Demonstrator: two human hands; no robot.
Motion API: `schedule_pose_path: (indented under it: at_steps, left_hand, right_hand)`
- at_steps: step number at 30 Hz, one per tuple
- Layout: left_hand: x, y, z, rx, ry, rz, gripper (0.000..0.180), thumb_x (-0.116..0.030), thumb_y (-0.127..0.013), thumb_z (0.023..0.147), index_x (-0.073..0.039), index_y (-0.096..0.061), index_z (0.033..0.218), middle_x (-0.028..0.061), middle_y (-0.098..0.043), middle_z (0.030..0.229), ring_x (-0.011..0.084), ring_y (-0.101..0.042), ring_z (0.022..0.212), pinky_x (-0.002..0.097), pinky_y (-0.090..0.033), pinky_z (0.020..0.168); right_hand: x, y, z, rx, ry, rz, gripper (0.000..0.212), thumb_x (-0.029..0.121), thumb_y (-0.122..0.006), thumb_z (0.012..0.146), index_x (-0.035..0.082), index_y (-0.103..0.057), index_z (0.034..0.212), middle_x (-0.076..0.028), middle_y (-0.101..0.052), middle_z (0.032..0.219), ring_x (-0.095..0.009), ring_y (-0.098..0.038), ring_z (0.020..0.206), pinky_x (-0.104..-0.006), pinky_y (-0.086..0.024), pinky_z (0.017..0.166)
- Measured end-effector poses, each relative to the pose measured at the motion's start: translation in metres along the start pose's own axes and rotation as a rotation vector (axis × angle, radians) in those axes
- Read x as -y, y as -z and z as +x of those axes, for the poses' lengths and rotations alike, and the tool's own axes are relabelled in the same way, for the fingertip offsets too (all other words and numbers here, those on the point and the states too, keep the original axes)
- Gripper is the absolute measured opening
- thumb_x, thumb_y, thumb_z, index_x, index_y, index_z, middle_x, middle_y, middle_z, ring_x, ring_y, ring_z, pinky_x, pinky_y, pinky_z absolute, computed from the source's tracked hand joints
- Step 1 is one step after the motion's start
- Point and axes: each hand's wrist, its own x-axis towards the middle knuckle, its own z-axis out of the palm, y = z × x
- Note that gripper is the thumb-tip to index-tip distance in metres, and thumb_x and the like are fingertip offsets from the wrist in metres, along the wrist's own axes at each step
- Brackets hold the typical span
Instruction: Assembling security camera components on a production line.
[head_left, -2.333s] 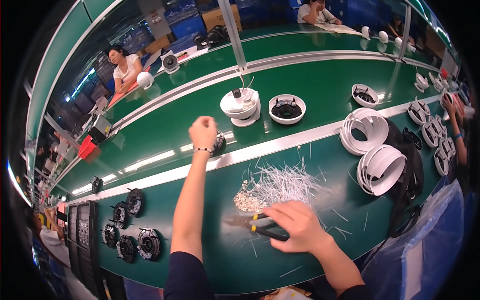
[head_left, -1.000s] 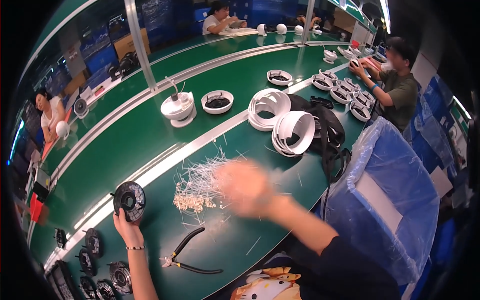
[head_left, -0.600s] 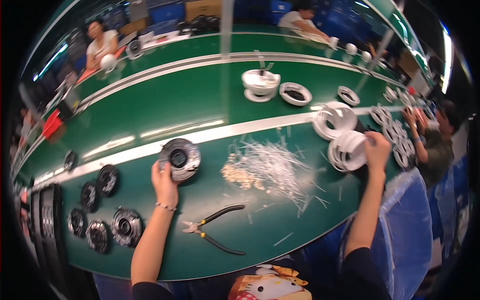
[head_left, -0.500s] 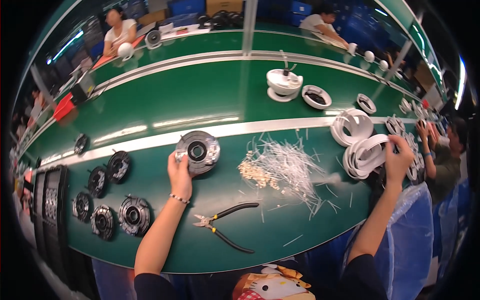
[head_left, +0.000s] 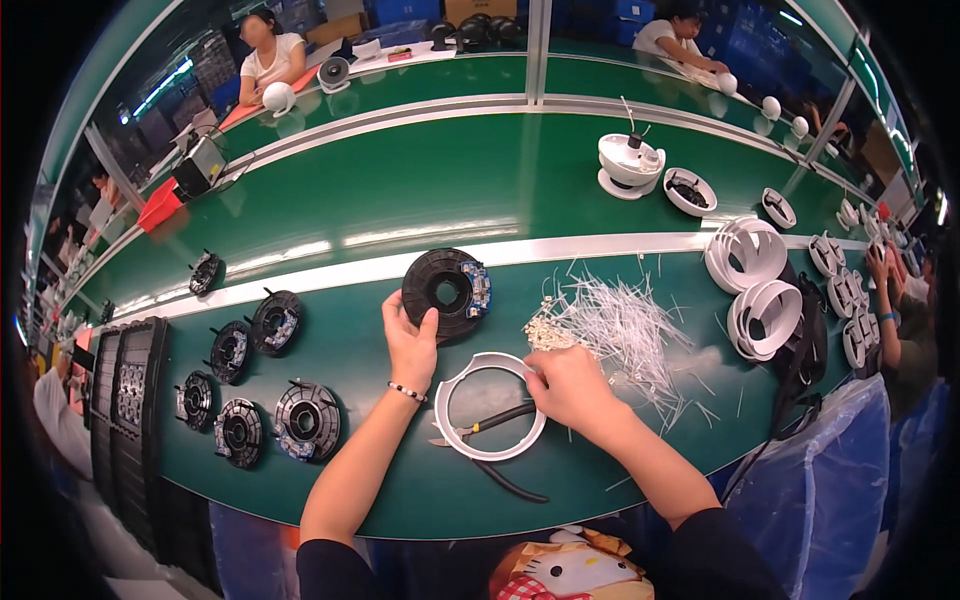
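Note:
My left hand (head_left: 412,345) grips a round black plastic housing (head_left: 428,282) by its lower edge, above the bench. A blue circuit board (head_left: 477,288) sits at the right side of that disc. In my right hand (head_left: 570,385) a white plastic ring (head_left: 447,440) is pinched at its right edge. It hangs over the diagonal cutters (head_left: 515,485), whose jaws and upper handle show through the opening. The ring and the housing are apart. Beyond my right hand lies a heap of cut white cable ties (head_left: 635,330), with small beige connectors (head_left: 547,330) at its left.
Several similar black housings (head_left: 307,420) lie at the left, beside a black crate (head_left: 125,400). Stacked white rings (head_left: 765,320) stand at the right. A white round assembly (head_left: 630,165) rests on the far belt (head_left: 400,180). Another person's arm (head_left: 890,320) works at the far right.
My right hand has taken a white ring from the stack and brought it left, over the cutters. The housing in my left hand has turned, showing its circuit board. The view has shifted left.

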Motion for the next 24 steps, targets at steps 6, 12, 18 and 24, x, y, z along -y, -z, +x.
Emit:
schedule_pose_path:
  at_steps: [6,12,18,24]
  left_hand:
    - [-0.002,0.010,0.000,-0.013,0.005,0.039,0.041,0.007,-0.047,0.080,0.000,-0.025,0.114,0.0131,-0.048,0.108,0.0150,-0.047,0.099,0.0249,-0.038,0.086]
    - [0.004,0.008,0.001,0.025,-0.162,0.153,0.040,0.004,-0.048,0.081,-0.004,-0.027,0.115,0.0091,-0.048,0.107,0.0123,-0.051,0.093,0.0211,-0.046,0.071]
    - [0.003,0.006,0.000,0.035,-0.209,0.124,0.042,0.005,-0.048,0.080,-0.003,-0.026,0.116,0.0116,-0.047,0.109,0.0143,-0.047,0.099,0.0240,-0.041,0.082]
    - [-0.003,0.001,-0.002,0.039,-0.091,0.068,0.043,0.008,-0.046,0.079,0.000,-0.025,0.115,0.0142,-0.044,0.111,0.0173,-0.045,0.102,0.0268,-0.036,0.089]
  right_hand:
    - [0.039,0.017,0.003,-0.009,0.093,-0.184,0.073,0.039,-0.070,0.058,0.000,-0.043,0.113,-0.018,-0.043,0.115,-0.036,-0.039,0.108,-0.0441,-0.035,0.084]
    - [0.053,-0.005,0.004,0.453,0.111,-0.155,0.116,0.050,-0.075,0.048,0.001,-0.011,0.132,-0.025,-0.017,0.133,-0.043,-0.017,0.123,-0.0561,-0.015,0.097]
    - [0.046,-0.005,0.009,0.473,0.119,-0.051,0.115,0.044,-0.077,0.048,0.000,-0.011,0.131,-0.028,-0.015,0.133,-0.044,-0.014,0.124,-0.0561,-0.014,0.098]
    - [0.045,0.001,0.008,0.422,0.124,0.041,0.106,0.040,-0.077,0.049,0.000,-0.019,0.129,-0.026,-0.022,0.129,-0.042,-0.020,0.121,-0.0480,-0.019,0.099]
